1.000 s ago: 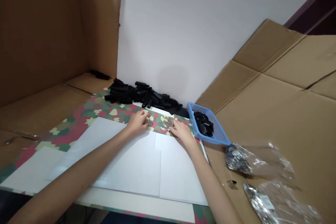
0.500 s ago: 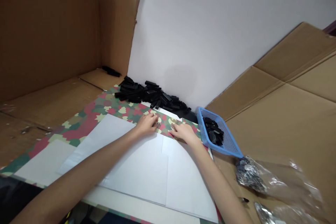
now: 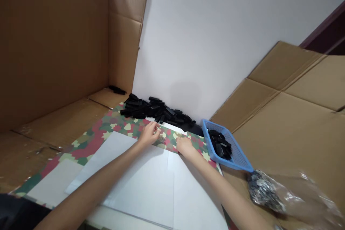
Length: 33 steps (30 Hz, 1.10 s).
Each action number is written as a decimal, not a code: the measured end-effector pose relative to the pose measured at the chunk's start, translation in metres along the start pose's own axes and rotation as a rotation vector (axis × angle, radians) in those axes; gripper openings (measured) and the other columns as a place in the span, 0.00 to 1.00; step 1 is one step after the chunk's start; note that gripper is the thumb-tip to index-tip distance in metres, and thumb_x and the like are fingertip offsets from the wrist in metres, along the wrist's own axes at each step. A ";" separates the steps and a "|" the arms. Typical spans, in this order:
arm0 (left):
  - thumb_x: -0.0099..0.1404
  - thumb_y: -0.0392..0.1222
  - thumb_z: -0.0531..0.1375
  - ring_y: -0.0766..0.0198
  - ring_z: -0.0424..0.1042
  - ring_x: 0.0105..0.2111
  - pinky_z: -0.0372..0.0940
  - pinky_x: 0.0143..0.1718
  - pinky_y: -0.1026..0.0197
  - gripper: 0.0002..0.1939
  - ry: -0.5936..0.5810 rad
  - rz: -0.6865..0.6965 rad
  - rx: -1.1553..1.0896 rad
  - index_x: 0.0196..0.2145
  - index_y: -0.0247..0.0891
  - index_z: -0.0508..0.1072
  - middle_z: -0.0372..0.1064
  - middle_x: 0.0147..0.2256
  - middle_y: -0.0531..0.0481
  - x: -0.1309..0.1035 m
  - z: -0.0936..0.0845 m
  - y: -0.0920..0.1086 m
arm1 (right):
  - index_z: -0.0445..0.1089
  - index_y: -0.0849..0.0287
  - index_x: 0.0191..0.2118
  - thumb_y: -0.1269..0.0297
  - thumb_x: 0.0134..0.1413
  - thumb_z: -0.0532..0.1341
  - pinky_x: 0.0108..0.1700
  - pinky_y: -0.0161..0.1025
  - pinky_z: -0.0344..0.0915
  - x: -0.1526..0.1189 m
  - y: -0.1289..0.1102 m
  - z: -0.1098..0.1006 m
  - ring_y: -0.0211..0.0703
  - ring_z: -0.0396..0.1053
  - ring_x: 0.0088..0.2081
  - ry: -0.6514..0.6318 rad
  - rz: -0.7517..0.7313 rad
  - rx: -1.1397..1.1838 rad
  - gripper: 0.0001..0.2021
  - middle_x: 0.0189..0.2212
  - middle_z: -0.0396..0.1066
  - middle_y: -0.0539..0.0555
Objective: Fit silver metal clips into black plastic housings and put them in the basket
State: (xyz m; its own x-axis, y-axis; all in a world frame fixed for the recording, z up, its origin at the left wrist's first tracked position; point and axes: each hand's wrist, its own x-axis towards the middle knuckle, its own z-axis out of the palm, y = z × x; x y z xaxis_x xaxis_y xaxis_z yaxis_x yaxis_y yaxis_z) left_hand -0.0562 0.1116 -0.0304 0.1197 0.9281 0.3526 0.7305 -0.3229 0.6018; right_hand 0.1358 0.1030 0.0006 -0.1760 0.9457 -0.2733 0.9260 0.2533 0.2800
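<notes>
My left hand [image 3: 149, 134] is over the camouflage-patterned board [image 3: 126, 124], its thumb and forefinger curved and apart, with no object visible between them. Just right of its fingertips lies a small cluster of tiny metallic-looking parts [image 3: 162, 139], too small to name. My right hand [image 3: 185, 146] rests farther right on the board, fingers curled inward and closed; the hand itself hides whatever is under or in them. White sheets [image 3: 140, 183] lie beneath both forearms. Behind the hands is a heap of black oblong pieces [image 3: 161, 109].
A blue plastic basket [image 3: 239, 154] with more black pieces stands to the right. Beside it, a clear bag [image 3: 265, 188] holds small silvery parts. Cardboard walls [image 3: 67, 43] rise left and right, with a white panel [image 3: 202, 43] behind.
The view has tilted up, so things sit lower. My left hand has drawn slightly away from the metallic parts. My right hand's fingers, stretched before, are now curled in.
</notes>
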 end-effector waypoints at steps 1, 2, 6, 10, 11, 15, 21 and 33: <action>0.67 0.40 0.56 0.63 0.70 0.37 0.65 0.41 0.58 0.09 0.031 -0.019 0.020 0.42 0.36 0.70 0.70 0.38 0.48 0.006 -0.007 -0.004 | 0.67 0.62 0.51 0.60 0.62 0.60 0.45 0.48 0.71 -0.002 0.004 -0.002 0.45 0.72 0.44 0.018 0.030 0.034 0.15 0.48 0.70 0.57; 0.66 0.41 0.56 0.61 0.70 0.40 0.64 0.44 0.56 0.09 0.063 -0.043 0.045 0.43 0.36 0.71 0.70 0.39 0.48 0.012 -0.016 -0.009 | 0.67 0.62 0.50 0.59 0.62 0.59 0.45 0.48 0.71 -0.005 0.009 -0.005 0.45 0.72 0.44 0.039 0.066 0.076 0.15 0.47 0.70 0.56; 0.66 0.43 0.58 0.51 0.63 0.52 0.56 0.55 0.44 0.13 0.181 -0.184 0.149 0.46 0.35 0.70 0.66 0.48 0.43 0.036 -0.056 -0.040 | 0.70 0.65 0.45 0.66 0.63 0.54 0.40 0.42 0.66 -0.021 0.028 -0.011 0.45 0.72 0.38 0.151 0.137 0.276 0.10 0.38 0.74 0.59; 0.64 0.44 0.61 0.48 0.58 0.57 0.50 0.59 0.39 0.15 0.202 -0.296 0.123 0.46 0.34 0.70 0.63 0.53 0.42 0.042 -0.080 -0.066 | 0.70 0.60 0.34 0.72 0.56 0.51 0.34 0.36 0.57 -0.037 0.039 -0.007 0.43 0.69 0.31 0.291 0.089 0.519 0.10 0.29 0.73 0.55; 0.64 0.44 0.61 0.48 0.58 0.58 0.49 0.59 0.39 0.14 0.196 -0.313 0.090 0.45 0.34 0.71 0.64 0.53 0.42 0.041 -0.083 -0.069 | 0.68 0.58 0.31 0.72 0.55 0.50 0.33 0.35 0.56 -0.041 0.040 -0.004 0.43 0.68 0.31 0.326 0.069 0.582 0.10 0.27 0.72 0.53; 0.64 0.44 0.61 0.51 0.61 0.55 0.54 0.57 0.42 0.11 0.155 -0.368 -0.142 0.41 0.34 0.72 0.66 0.51 0.44 0.040 -0.092 -0.065 | 0.62 0.56 0.25 0.67 0.50 0.51 0.33 0.35 0.57 -0.050 0.039 0.008 0.43 0.68 0.28 0.421 0.008 0.845 0.06 0.21 0.69 0.49; 0.65 0.49 0.59 0.63 0.68 0.30 0.65 0.36 0.60 0.15 -0.054 -0.463 -0.754 0.28 0.34 0.68 0.66 0.28 0.51 0.028 -0.096 -0.013 | 0.57 0.53 0.29 0.58 0.46 0.51 0.28 0.37 0.61 -0.051 0.039 0.022 0.41 0.66 0.21 0.442 -0.038 1.253 0.06 0.19 0.67 0.48; 0.59 0.51 0.65 0.75 0.58 0.21 0.60 0.24 0.74 0.20 -0.743 -0.669 -1.662 0.35 0.27 0.70 0.54 0.22 0.55 -0.036 -0.040 0.070 | 0.65 0.56 0.26 0.61 0.44 0.59 0.33 0.37 0.57 -0.062 0.051 0.043 0.40 0.62 0.29 0.533 -0.143 1.549 0.05 0.25 0.63 0.48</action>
State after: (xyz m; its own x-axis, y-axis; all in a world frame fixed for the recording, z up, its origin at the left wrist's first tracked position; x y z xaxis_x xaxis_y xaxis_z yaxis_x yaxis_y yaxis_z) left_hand -0.0366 0.0477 0.0277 0.6781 0.6934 -0.2439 -0.4424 0.6500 0.6179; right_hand 0.2079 0.0488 -0.0075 -0.0690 0.9762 0.2054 0.2676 0.2165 -0.9389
